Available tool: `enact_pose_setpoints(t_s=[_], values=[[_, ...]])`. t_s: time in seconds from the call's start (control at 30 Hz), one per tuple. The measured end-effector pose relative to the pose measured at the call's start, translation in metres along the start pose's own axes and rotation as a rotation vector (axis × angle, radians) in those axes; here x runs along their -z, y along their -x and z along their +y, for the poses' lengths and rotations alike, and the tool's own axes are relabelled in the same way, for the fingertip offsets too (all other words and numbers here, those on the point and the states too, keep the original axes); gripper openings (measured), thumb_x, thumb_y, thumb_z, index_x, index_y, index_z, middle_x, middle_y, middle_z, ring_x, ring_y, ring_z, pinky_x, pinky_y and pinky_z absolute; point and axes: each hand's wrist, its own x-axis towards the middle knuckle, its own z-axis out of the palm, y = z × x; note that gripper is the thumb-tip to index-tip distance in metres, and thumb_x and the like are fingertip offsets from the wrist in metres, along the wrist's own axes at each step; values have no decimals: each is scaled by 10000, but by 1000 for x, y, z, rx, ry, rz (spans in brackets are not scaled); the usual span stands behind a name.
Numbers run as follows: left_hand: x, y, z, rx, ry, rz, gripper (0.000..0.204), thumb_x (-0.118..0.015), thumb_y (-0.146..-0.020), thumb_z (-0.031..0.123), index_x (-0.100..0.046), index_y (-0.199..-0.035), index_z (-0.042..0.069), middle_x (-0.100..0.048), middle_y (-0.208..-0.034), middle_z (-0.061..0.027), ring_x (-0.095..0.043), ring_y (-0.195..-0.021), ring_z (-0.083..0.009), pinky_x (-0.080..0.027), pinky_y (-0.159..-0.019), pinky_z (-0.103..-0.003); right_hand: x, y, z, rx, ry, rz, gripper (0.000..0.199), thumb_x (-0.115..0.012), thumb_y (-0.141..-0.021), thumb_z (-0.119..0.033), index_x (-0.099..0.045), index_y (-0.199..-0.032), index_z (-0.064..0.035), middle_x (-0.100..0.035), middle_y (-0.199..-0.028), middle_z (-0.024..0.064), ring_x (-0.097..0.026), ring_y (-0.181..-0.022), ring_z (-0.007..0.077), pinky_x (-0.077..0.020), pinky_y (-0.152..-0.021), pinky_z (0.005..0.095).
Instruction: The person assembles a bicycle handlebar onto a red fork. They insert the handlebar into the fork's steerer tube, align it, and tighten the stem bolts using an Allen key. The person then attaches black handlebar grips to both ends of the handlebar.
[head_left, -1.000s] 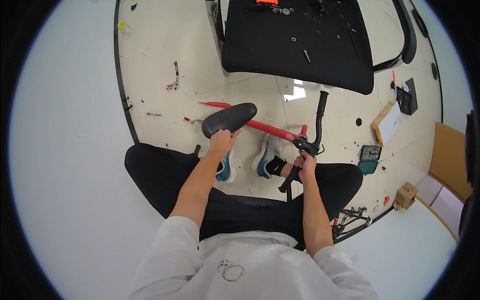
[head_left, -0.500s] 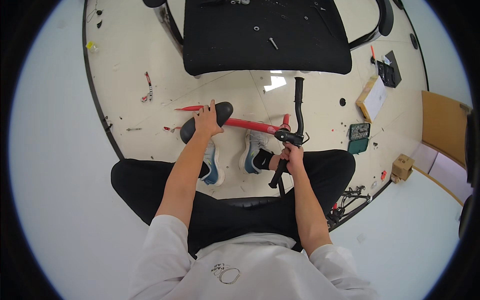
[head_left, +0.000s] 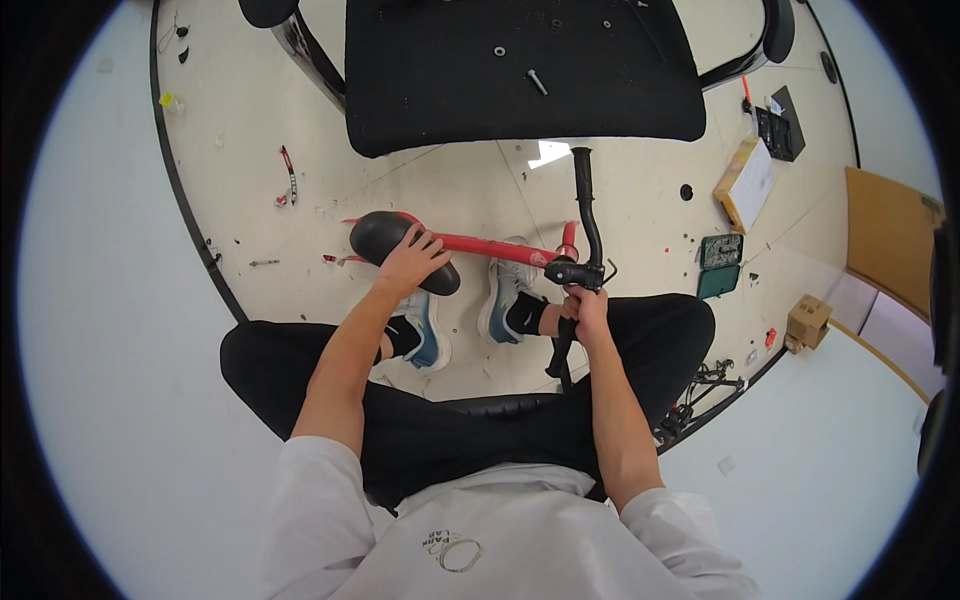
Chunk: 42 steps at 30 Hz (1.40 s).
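A small bicycle with a red frame [head_left: 490, 245] and no wheels that I can see stands in front of me, above my shoes. My left hand [head_left: 413, 265] is closed over the middle of its black saddle [head_left: 378, 234], with the fingers lying across the top. The saddle slants from far left to near right, at an angle to the frame tube. At the other end, my right hand [head_left: 590, 310] is wrapped round the black handlebar [head_left: 585, 205] close to the stem. One grip points away from me and the other toward my lap.
A black chair seat [head_left: 430, 105] ahead bears a bolt [head_left: 537, 82] and a nut [head_left: 499, 51]. On the floor at right lie a green case [head_left: 718, 282], a flat box [head_left: 746, 190] and a cardboard box [head_left: 808, 320]. Black metal parts [head_left: 690, 405] lie near my right knee.
The saddle has turned clockwise under my left hand, its far right end swinging toward me. The handlebar has tilted slightly, its far grip moving left. My right hand keeps its hold.
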Motion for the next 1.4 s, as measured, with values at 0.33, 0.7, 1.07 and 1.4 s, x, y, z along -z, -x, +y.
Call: enact_pose_setpoints(t_s=[0.33, 0.7, 1.07, 1.4], values=[[32, -30, 11, 551, 297, -289, 1015, -893, -600, 331, -355, -1436, 123, -460, -1377, -121, -395, -1346, -317, -289, -1133, -544, 1, -5, 3, 19, -14, 27, 189, -614, -834, 4, -508, -697, -72, -359, -500, -34, -313, -387, 96, -289, -421, 294], [69, -27, 24, 504, 343, -321, 1017, -857, -637, 266, -309, -1479, 107, -408, -1470, -142, -383, -1375, -354, -410, -1056, -548, -1, -7, 6, 84, 19, 100, 183, -644, -802, -14, -506, -700, -76, -406, -522, -21, -361, -396, 105, -318, -412, 293], [73, 14, 66, 649, 747, -143, 720, -774, -746, 346, -486, -1343, 65, -578, -1270, -206, -554, -1202, -379, -459, -1008, -456, -8, -17, 21, 347, 230, 130, 130, -696, -721, -80, -590, -704, -6, -488, -560, 26, -458, -415, 138, -348, -390, 318], [71, 61, 18, 1279, 930, 221, 696, -775, -744, 386, -549, -1250, -36, -638, -1174, -291, -611, -1132, -410, -471, -977, -437, -11, 43, 1, 559, 298, -42, 155, -712, -706, -49, -683, -830, 39, -635, -678, 79, -581, -649, 171, -462, -641, 349]])
